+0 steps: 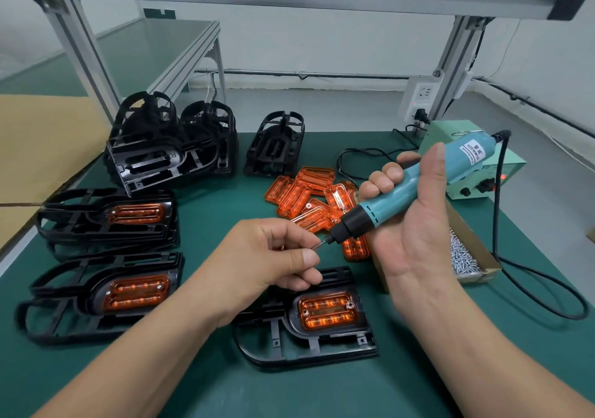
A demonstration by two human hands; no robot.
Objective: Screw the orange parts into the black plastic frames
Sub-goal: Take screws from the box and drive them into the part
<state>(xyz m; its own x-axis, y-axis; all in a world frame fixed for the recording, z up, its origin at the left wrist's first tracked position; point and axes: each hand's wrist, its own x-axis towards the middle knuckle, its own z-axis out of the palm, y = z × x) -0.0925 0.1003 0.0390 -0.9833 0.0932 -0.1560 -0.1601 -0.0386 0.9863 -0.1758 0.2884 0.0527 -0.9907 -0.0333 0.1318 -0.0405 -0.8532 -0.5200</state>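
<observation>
I count three fitted black frames (309, 351), bare frames (273, 147) stacked beyond counting, about eight loose orange parts (314, 176), one screwdriver (396, 195) and one screw box (475, 243).

The nearest black plastic frame (341, 335) lies flat on the green mat (206, 385), with a translucent orange part (328, 310) seated in its raised oval pocket. At the left, a second fitted frame (93, 298) and a third fitted frame (96, 214) behind it lie flat on other frames. Empty frames (154, 156) are piled at the back left, a smaller stack (273, 147) beside them. Loose orange parts (309, 192) lie heaped mid-mat.
</observation>
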